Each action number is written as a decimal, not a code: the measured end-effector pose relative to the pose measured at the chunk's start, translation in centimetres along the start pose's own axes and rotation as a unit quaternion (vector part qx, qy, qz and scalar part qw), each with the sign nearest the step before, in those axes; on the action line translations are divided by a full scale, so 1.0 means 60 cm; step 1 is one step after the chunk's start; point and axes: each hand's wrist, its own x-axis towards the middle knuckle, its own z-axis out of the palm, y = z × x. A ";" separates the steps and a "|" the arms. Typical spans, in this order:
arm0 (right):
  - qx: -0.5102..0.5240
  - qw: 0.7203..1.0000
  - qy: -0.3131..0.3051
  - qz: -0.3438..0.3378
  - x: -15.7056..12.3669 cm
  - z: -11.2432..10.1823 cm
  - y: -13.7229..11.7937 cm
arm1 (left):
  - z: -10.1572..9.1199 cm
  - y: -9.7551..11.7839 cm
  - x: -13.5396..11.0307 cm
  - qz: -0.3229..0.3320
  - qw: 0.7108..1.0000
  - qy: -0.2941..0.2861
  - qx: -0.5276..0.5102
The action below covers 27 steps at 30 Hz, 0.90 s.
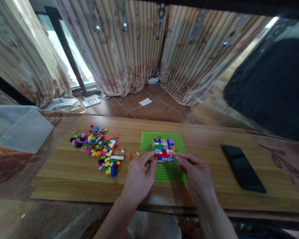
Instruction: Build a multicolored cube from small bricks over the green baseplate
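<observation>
A block of multicoloured small bricks [164, 149] stands on a green baseplate [147, 141] in the middle of a wooden table. My left hand [139, 174] reaches in from the left, its fingertips pinched against the block's near left edge. My right hand [193, 172] comes in from the right, thumb and forefinger closed on the block's near right corner. Both hands rest partly over the near half of the baseplate.
A heap of loose coloured bricks [99, 147] lies left of the baseplate. A black phone [243, 167] lies flat at the right. A translucent plastic box [17, 127] stands at the far left. Curtains, papers on a tiled floor and a dark cloth are beyond the table [204, 139].
</observation>
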 end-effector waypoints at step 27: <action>0.098 0.995 0.002 0.021 -0.006 -0.007 0.000 | -0.096 -0.053 0.017 -0.015 0.985 0.073 0.157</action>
